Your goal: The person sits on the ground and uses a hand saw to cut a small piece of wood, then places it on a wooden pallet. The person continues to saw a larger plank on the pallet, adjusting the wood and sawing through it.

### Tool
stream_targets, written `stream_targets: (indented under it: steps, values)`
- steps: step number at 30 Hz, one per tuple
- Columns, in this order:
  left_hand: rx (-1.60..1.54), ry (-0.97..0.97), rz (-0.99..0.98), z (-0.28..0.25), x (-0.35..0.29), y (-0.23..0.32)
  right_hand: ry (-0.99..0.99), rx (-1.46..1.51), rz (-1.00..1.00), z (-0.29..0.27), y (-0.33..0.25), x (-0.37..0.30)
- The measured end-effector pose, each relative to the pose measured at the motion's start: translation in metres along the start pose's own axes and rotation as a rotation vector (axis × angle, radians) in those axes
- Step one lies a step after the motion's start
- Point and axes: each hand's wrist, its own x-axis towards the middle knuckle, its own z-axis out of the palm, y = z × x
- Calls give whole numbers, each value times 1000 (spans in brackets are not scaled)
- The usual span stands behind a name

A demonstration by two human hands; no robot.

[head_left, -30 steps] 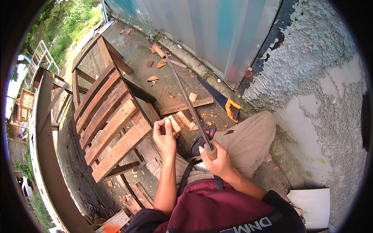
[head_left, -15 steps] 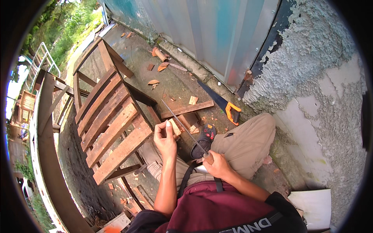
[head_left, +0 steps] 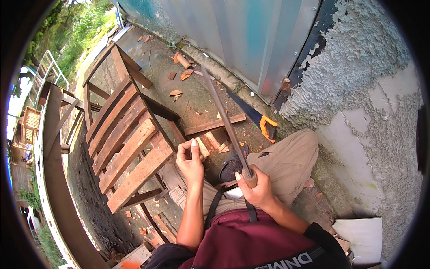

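My right hand (head_left: 253, 188) grips the wooden handle of a long dark machete (head_left: 221, 112), whose blade points up and away over the ground. My left hand (head_left: 190, 159) pinches a small pale wood piece (head_left: 203, 147) upright, just beside the front corner of a slatted wooden bench (head_left: 130, 143). The blade is raised above and to the right of the wood piece, not touching it. My knees in tan trousers sit under both hands.
A handsaw (head_left: 255, 117) with an orange handle lies by the wall, next to a plank (head_left: 215, 124). Wood chips (head_left: 179, 74) litter the concrete. A metal wall (head_left: 251, 36) and rough plaster wall (head_left: 358, 89) stand right; a wooden railing (head_left: 49, 134) runs left; a white board (head_left: 363, 235) lies lower right.
The machete came down toward the wood piece half a second ago and is now lifted again. My left hand has stayed by the bench corner.
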Motion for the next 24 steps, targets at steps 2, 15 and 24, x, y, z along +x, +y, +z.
stream_targets:
  steps: [2, 15, 24]
  values:
    - [-96, -15, 4, 4, -2, -6, 51, 64, -64, 8, 9, -4]
    - [-12, 10, 55, -1, 4, -4, -98, -267, 16, 27, 91, -25]
    - [-93, -34, 41, 15, -10, -2, 11, -44, -43, 16, 50, -12]
